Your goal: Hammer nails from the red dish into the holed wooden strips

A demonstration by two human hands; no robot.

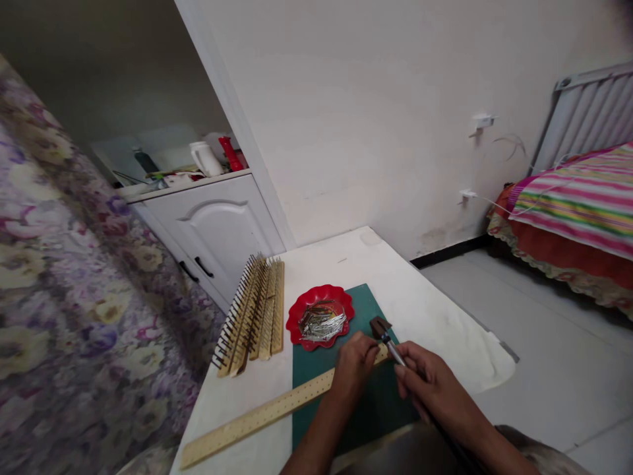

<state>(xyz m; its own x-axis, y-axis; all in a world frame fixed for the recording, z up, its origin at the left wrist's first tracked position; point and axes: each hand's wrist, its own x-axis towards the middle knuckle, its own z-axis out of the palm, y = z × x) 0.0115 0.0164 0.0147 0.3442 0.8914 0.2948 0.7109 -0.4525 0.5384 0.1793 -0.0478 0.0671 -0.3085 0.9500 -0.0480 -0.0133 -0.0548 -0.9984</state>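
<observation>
My right hand (422, 376) is wrapped round the shaft of a hammer (394, 349), its dark head raised just above the far end of a wooden strip. That pale strip (267, 412), dotted with rows of small holes, lies slantwise over a green cutting mat (310, 412). On the strip's right part rests my left hand (353, 361), thumb and forefinger pinched together close to the hammer head. Whatever the pinch holds is too small to make out. Beyond the left hand, a red scalloped dish (295, 310) holds many metal nails (321, 324), partly over the mat.
Several wooden strips (277, 316) studded with upright nails stand at the left of the white table (430, 310). A floral curtain (148, 297) hangs farther left, beside a white cabinet (222, 231). Behind is a wall; a bed (583, 211) stands at the right.
</observation>
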